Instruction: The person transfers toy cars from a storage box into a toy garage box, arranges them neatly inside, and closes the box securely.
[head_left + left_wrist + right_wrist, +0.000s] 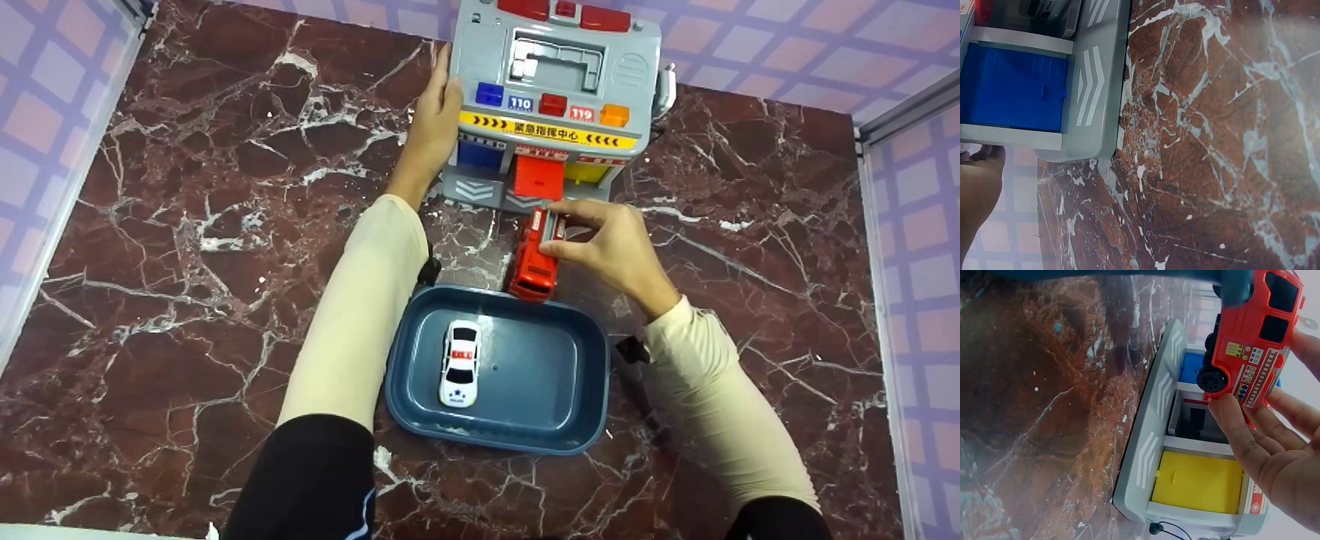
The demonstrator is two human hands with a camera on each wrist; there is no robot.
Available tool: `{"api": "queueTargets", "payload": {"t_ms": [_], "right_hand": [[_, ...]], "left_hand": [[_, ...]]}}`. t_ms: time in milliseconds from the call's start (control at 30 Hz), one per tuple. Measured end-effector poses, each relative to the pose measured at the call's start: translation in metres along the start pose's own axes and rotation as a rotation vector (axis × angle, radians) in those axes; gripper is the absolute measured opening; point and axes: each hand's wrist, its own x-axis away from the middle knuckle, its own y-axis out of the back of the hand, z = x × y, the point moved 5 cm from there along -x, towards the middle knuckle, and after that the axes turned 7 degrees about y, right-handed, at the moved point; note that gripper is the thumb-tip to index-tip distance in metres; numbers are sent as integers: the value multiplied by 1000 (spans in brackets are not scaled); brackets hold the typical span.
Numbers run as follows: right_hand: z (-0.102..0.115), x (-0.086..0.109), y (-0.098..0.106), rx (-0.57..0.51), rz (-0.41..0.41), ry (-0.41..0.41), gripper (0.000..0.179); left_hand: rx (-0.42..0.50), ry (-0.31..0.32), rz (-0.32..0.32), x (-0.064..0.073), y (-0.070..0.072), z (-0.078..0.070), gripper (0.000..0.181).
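Note:
A red toy fire truck [534,262] is pinched at its rear end between the thumb and fingers of my right hand [611,244]. In the right wrist view the fire truck [1258,337] hangs off the floor, its black wheels showing. Just beyond it stands a grey toy rescue station [480,64], whose red middle door [538,176] is raised. The blue door [1013,87] and the yellow door [1199,486] are down. My left hand [435,120] rests along the station's left side; its fingertips are partly hidden in the left wrist view.
A blue-grey plastic basin [596,375] stands in front of the station, with a white toy police car [459,364] inside. The surface is dark red marble [225,285]. Checkered panels [919,247] border it at the back and sides.

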Motion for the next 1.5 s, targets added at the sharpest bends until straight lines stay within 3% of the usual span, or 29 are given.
{"api": "queueTargets", "payload": {"t_ms": [233, 533, 867, 1267, 1500], "right_hand": [[-5, -4, -3, 2, 22, -20, 50], [-10, -3, -6, -47, 36, -60, 48], [-17, -3, -8, -82, 62, -109, 47], [-25, -14, -14, -63, 30, -155, 46], [-29, -20, -17, -49, 13, -141, 44]], "left_hand": [[0, 10, 1, 1, 1, 0, 58], [28, -25, 11, 8, 1, -8, 58], [44, -43, 16, 8, 0, -8, 57], [38, -34, 16, 6, 0, -7, 58], [58, -33, 12, 7, 0, -7, 58]]}}
